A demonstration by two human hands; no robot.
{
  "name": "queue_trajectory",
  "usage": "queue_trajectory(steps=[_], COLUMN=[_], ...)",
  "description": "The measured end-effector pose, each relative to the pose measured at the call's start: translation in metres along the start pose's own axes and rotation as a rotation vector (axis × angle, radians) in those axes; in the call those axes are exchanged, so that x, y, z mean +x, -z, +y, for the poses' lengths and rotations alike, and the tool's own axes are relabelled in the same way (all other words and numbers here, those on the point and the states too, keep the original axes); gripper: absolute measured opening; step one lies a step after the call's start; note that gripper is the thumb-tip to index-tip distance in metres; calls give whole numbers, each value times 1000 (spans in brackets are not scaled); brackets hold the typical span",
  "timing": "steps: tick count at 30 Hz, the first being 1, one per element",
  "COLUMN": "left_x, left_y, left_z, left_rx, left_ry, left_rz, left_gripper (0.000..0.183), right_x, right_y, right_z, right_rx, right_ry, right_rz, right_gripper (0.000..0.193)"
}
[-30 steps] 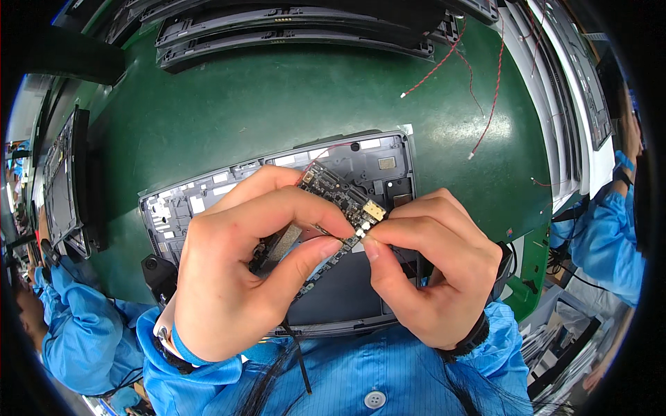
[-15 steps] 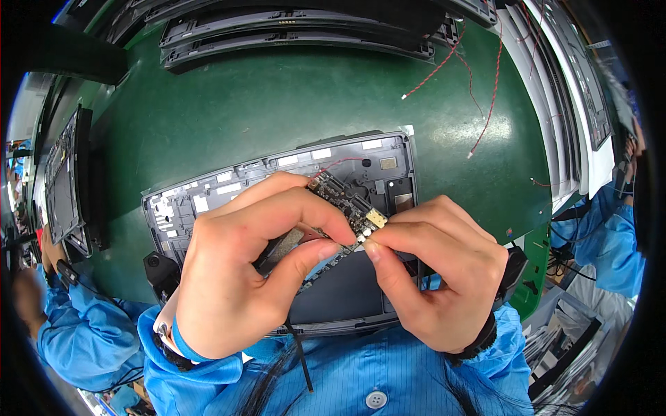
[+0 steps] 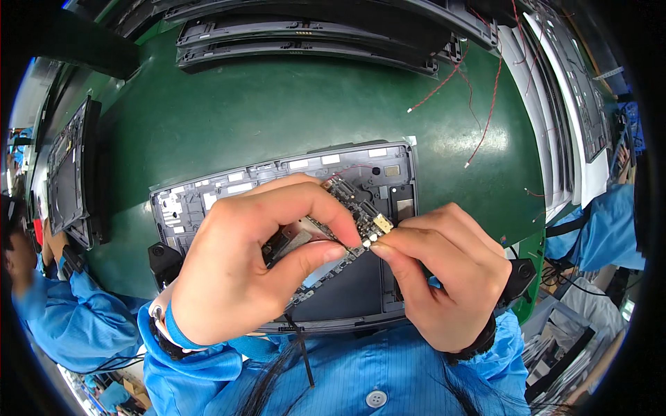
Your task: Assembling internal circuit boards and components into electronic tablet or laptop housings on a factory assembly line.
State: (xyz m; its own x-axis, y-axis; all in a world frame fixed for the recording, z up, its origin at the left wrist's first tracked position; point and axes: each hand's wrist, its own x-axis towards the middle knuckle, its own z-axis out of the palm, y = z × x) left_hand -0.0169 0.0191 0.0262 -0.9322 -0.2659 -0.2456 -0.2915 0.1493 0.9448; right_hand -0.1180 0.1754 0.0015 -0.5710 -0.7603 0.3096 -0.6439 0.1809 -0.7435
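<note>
A dark circuit board (image 3: 352, 200) is held tilted above an open black device housing (image 3: 277, 166). My left hand (image 3: 243, 260) grips the board between thumb and forefinger from its left side. My right hand (image 3: 451, 277) is closed in a pinch at the board's edge, beside small white connectors (image 3: 372, 240) and a larger cream connector (image 3: 382, 223). Whatever lies between the right fingertips is hidden. A thin red wire (image 3: 354, 167) runs across the housing behind the board. Part of the housing is covered by my hands.
Similar housings (image 3: 305, 52) are stacked at the far edge of the green table (image 3: 173, 104). Red twisted wires (image 3: 494, 104) with white plugs hang at the far right, near white sheets (image 3: 548, 111). More housings (image 3: 69, 166) lean at left. A co-worker's blue sleeve (image 3: 83, 326) shows at lower left.
The whole view has shifted slightly. Both hands keep their grips at the board, with the right fingertips still at the white connectors; the board's angle is nearly the same.
</note>
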Motion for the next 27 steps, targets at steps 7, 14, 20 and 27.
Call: queue_trajectory(steps=[7,14,20,27], left_x=[1,-1,11,24], left_y=[1,8,28,27], left_z=[-4,4,-1,-19], left_rx=[-17,61,456,458], left_ry=[-40,43,-133,-307], left_rz=[-18,-20,17,-69], left_gripper=[11,11,25,40], right_x=[-1,2,16,-2], right_y=[-2,-4,-16,-28], right_z=[5,3,2,3], right_rx=[-34,-20,39,-103], right_ry=[94,83,100,73], right_rz=[19,-4,-57,-158], right_gripper=[22,20,27,27])
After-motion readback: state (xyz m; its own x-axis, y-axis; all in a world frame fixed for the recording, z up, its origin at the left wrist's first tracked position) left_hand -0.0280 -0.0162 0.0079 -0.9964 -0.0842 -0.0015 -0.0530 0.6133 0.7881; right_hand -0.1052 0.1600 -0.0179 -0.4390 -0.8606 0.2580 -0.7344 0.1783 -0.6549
